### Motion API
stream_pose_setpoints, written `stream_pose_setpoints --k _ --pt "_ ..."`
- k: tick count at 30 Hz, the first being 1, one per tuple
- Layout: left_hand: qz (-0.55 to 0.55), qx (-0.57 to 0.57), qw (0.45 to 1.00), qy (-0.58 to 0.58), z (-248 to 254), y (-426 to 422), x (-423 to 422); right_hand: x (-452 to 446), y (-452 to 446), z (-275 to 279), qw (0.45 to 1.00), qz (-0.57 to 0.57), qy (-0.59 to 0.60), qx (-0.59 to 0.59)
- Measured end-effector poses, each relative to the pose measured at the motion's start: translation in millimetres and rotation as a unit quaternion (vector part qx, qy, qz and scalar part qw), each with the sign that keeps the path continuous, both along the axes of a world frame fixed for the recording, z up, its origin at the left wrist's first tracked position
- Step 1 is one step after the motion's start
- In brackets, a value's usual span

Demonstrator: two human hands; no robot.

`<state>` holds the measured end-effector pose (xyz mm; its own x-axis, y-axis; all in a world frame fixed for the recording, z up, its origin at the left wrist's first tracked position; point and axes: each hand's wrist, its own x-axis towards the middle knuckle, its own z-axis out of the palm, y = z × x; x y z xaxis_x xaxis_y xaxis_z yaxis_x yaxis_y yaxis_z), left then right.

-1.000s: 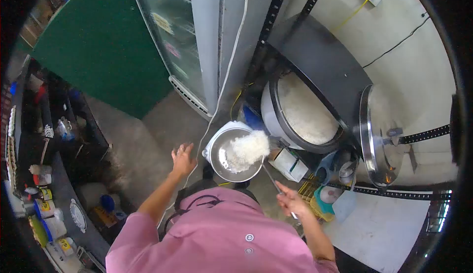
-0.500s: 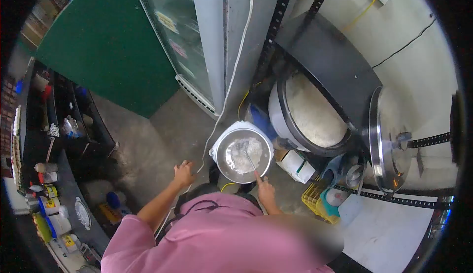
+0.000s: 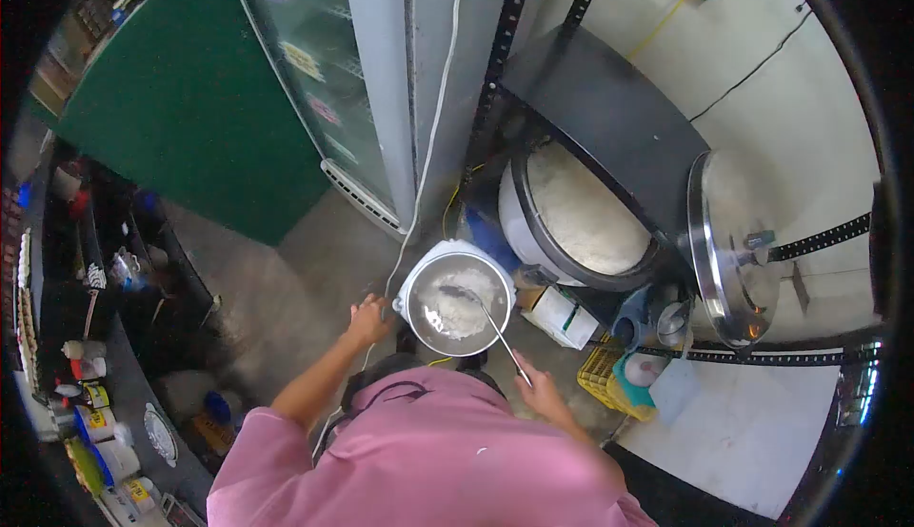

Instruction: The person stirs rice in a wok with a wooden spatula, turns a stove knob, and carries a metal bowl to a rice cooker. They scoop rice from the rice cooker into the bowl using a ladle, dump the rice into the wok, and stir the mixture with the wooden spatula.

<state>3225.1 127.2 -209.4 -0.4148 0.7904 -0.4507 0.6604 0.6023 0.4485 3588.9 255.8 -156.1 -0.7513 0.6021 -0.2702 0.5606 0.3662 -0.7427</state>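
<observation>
A round metal bowl (image 3: pixel 430 329) stands low in front of me, set in a pale stand or container with lugs at its sides. White, grainy food that looks like cooked rice (image 3: pixel 466 316) lies in it. My right hand (image 3: pixel 541 391), right of the bowl, is closed around the end of a long-handled metal spoon (image 3: pixel 494 325). The spoon's head rests in the rice. My left hand (image 3: pixel 367 319) is just left of the bowl, fingers apart and holding nothing; it seems not to touch the rim.
Behind the bowl to the right, a large cooker (image 3: pixel 533 232) holds white rice under a black shelf (image 3: pixel 600 99). Its shiny lid (image 3: pixel 703 251) leans upright at right. A white box (image 3: pixel 564 318) and yellow basket (image 3: pixel 600 375) are near. A glass-door fridge (image 3: pixel 381 79) stands ahead.
My right hand has drawn back to the right, away from the bowl, and more of the spoon's handle shows. My left hand has come nearer the bowl. The view has shifted slightly.
</observation>
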Motion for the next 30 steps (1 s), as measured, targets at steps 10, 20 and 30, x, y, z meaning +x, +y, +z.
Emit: stream_pose_setpoints --k 10,20,30 --pt "-0.093 0.12 0.986 -0.066 23 82 0 67 41 137 0.895 -0.174 0.086 -0.401" --pt "-0.102 0.385 0.916 -0.039 75 233 71 28 184 98 0.958 -0.178 -0.141 0.176" --pt "-0.109 0.329 0.925 0.155 85 263 106 -14 242 58 0.927 -0.071 -0.277 0.245"
